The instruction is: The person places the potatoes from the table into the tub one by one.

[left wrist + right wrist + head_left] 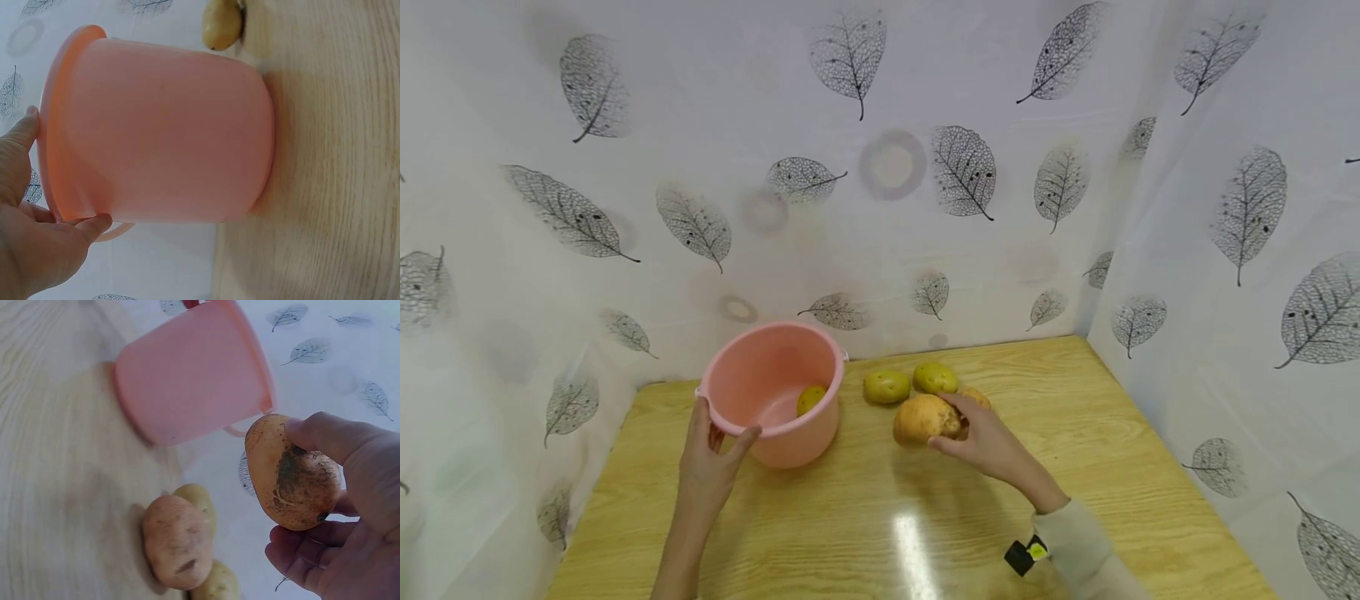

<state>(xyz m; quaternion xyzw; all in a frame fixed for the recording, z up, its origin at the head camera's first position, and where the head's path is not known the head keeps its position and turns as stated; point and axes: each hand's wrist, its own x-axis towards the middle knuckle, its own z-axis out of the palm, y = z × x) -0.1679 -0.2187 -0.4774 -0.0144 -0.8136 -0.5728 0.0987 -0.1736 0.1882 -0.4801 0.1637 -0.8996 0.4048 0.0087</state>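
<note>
The right hand (988, 443) has its grip around a brown potato (921, 418), raised above the surface (820, 533) right of the pink bucket (801, 447); likely firm and fairly weighty, it suits holding across its middle. The left hand (709, 475) grips the bucket's rim; a yellow potato (810, 400) lies inside.

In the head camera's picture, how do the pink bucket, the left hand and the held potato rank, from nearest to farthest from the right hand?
1. Held potato: within the right hand itself.
2. Pink bucket: left of the held potato.
3. Left hand: farthest left, at the bucket's near-left rim.
</note>
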